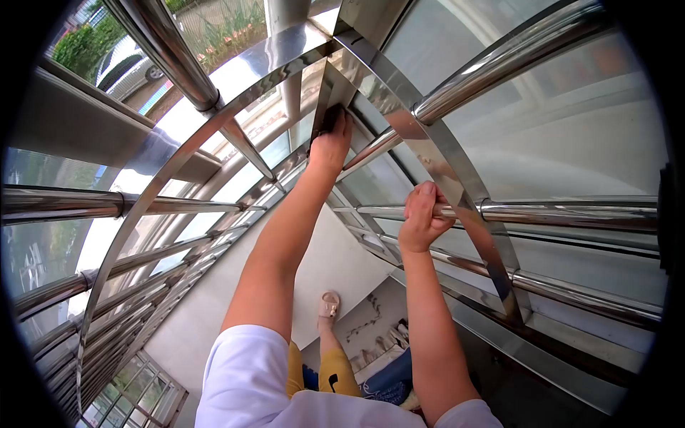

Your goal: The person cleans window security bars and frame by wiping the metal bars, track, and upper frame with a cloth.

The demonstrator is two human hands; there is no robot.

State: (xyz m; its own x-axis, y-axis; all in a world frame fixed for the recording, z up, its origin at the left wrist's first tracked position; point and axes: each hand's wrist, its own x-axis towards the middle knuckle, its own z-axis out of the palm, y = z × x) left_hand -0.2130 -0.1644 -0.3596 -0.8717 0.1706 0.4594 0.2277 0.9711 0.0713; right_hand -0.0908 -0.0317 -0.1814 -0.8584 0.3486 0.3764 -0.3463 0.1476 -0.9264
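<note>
My left hand (332,146) reaches forward and up, closed around a small dark object (330,118). It presses this against an upright, shiny metal post (335,87); fingers and shadow hide most of the object, so its kind is unclear. Lower and to the right, my right hand (424,220) wraps around a polished metal bar (564,214), beside a flat curved metal strip (467,192). The bar runs on to the right of the hand.
More shiny rails (64,205) enclose me on both sides. Window glass (556,135) lies behind the right-hand bars. Below are a pale ledge (242,314) and my sandalled foot (329,305). Outside at upper left are a car (128,64) and plants (228,28).
</note>
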